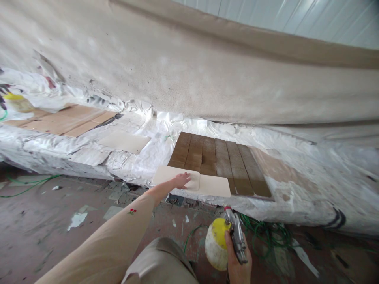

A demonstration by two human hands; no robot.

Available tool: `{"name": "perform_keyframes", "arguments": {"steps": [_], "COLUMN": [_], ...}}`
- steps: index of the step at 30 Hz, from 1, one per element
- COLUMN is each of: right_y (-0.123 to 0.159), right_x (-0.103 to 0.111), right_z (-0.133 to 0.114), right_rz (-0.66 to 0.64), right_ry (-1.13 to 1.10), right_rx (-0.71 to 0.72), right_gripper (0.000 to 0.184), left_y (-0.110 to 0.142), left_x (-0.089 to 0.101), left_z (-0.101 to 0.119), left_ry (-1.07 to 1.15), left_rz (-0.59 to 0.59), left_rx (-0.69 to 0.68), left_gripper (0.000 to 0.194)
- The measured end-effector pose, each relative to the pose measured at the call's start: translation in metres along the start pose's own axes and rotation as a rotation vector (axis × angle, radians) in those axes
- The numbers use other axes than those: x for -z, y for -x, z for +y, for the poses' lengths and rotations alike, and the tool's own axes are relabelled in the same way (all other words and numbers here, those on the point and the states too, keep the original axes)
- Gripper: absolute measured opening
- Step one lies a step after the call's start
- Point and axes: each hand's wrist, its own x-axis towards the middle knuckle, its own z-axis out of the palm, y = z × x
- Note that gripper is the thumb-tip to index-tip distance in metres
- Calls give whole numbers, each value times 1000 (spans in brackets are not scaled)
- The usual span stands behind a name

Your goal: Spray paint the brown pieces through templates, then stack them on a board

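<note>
My left hand [181, 180] lies on a cream rounded-corner panel [166, 173], its fingers stretched over the surface. Another cream panel [214, 185] extends beside it to the right, partly under the first. Both overlap the front edge of a row of brown strips [220, 159], some dusted with a pale film. My right hand [241, 264] is wrapped round a metal spray gun [236, 232]. Attached to the gun is a paint pot [214, 246], white and stained, with a yellow top. The gun is held low, apart from the panels.
A low bench wrapped in white plastic sheeting [142, 167] runs across the view. Flattened cardboard [63, 120] and a second yellow-topped pot [19, 102] are at the left. A pale curtain [207, 79] hangs behind. Green hose [271, 236] coils on the stained floor.
</note>
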Motion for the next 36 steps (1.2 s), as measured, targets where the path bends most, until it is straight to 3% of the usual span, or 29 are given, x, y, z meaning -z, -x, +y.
{"name": "perform_keyframes", "arguments": {"steps": [8,25,36], "right_y": [5,14,16], "right_x": [-6,-23,-31], "right_z": [-15,-27,-8], "right_rz": [-143,-223,-203], "right_ry": [-7,-57,-64], "right_rx": [-134,-153,-128], "right_gripper": [49,47,54], "left_y": [1,7,8], "left_x": [1,3,2], "left_z": [0,1,3], "left_ry": [22,16,23], "left_rz": [4,13,48], "left_rx": [6,10,13], "left_gripper": [66,67,66]}}
